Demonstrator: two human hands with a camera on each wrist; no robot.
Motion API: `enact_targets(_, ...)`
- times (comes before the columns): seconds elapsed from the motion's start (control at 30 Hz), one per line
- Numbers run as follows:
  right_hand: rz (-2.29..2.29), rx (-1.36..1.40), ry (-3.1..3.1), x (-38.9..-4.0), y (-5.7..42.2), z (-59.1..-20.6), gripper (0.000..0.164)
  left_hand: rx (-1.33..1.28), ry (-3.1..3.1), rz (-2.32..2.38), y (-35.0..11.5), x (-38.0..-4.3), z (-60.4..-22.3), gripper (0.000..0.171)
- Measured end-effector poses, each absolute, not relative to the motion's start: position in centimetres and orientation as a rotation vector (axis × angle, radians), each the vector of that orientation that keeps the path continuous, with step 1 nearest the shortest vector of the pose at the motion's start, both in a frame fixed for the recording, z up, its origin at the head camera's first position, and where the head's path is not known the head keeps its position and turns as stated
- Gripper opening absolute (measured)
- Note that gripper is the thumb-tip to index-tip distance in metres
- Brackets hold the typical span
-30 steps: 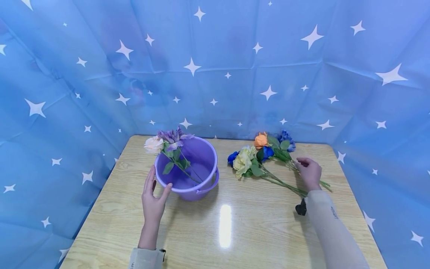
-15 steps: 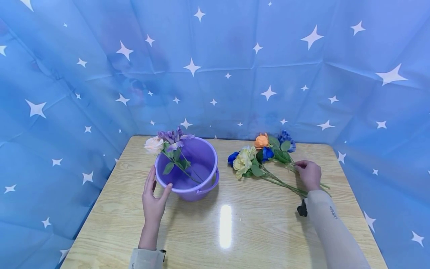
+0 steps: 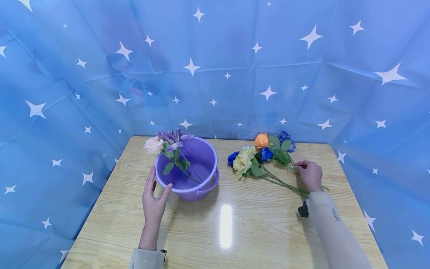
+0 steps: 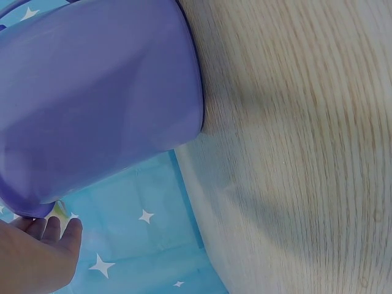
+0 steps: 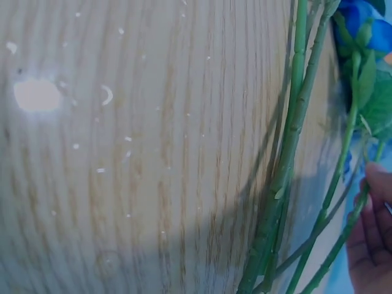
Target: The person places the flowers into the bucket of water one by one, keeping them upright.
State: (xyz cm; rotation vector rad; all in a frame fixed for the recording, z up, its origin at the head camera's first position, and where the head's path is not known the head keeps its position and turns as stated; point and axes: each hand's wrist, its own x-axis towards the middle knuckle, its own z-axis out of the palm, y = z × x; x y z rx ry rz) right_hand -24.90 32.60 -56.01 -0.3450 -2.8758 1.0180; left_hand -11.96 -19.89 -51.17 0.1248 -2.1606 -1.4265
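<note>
A purple bucket (image 3: 196,195) stands on the left of the table, with a pale pink rose (image 3: 154,145) and a purple flower (image 3: 173,137) leaning out of it. My left hand (image 3: 154,200) rests against the bucket's near left rim, thumb and fingers spread and fairly straight. In the left wrist view its fingertips (image 4: 72,229) lie right at the rim. On the right, my right hand (image 3: 309,175) pinches a green flower stem (image 5: 343,236) between thumb and fingers. The stem leads toward the orange rose (image 3: 261,141) and the ruffled blue flower (image 3: 286,141); which bloom it belongs to, I cannot tell.
A pale yellow flower (image 3: 244,161) and blue roses (image 3: 267,154) lie in front of the pinched stem, their stems (image 3: 283,184) running toward my right wrist. The wooden table (image 3: 268,231) ends at a blue star-patterned curtain (image 3: 228,104).
My right hand has settled a little lower on the stems, and its fingers have drawn in around one. My left hand and the bucket stay put.
</note>
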Motion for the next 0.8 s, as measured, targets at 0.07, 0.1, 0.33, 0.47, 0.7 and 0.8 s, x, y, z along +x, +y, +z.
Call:
enact_targets(0.07,1.014,-0.333,-2.869,-24.8,32.6,-55.9,0.024,0.126,-2.154,-1.437,-19.9,-12.0,-51.2,0.079)
enact_targets(0.1,1.013,-0.327,-2.865,-24.8,32.7,-55.9,0.024,0.126,-2.151,-1.443,-19.9,-12.0,-51.2,0.079)
enact_targets(0.33,1.01,-0.293,-2.816,-24.4,32.3,-54.8,0.023,0.125,-2.139,-1.462,-19.8,-12.0,-51.3,0.078)
enact_targets(0.47,1.014,-0.313,-2.812,-24.3,32.0,-54.4,0.023,0.124,-2.142,-1.464,-19.8,-12.0,-51.2,0.078)
enact_targets(0.7,0.992,-0.34,-2.777,-24.4,31.7,-53.9,0.021,0.125,-2.144,-1.468,-19.9,-12.0,-51.1,0.078)
enact_targets(0.8,0.992,-0.334,-2.761,-24.4,31.6,-53.5,0.021,0.125,-2.142,-1.469,-19.7,-11.8,-50.7,0.077)
